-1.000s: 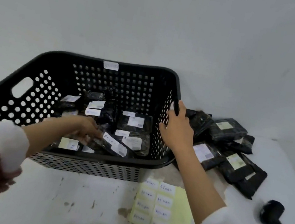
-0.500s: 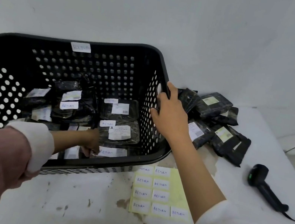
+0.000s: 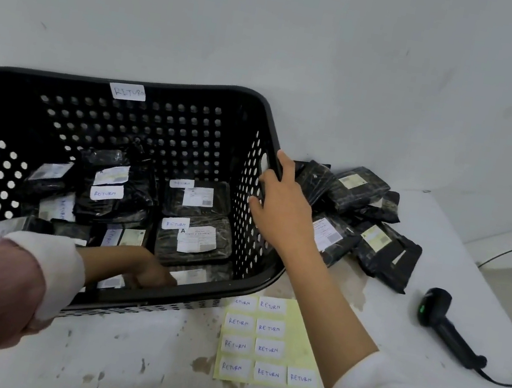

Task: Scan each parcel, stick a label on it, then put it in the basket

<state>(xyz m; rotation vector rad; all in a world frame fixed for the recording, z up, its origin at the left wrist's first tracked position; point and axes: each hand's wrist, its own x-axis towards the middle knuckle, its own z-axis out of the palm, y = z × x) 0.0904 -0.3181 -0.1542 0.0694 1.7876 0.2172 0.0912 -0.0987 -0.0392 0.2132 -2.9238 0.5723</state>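
Drop-off step here: left hand [image 3: 151, 274] is down inside the black perforated plastic basket [image 3: 197, 92], fingers curled on a black plastic-wrapped parcel [image 3: 190, 276] at the near wall. Right hand [image 3: 282, 208] grips the rim. Next up I'd guess: unscanned black parcels [image 3: 371, 243] and black handheld scanner [image 3: 448, 331] on the worktop.

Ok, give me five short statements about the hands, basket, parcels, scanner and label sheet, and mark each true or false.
1. The right hand holds the basket by its right wall. True.
2. The left hand is holding the scanner. False: it reaches inside the basket; the scanner lies alone on the table.
3. Unprocessed parcels lie piled right of the basket. True.
4. The label sheet is inside the basket. False: it lies on the table in front of the basket.
5. A RETURN label is stuck on the basket's far rim. True.
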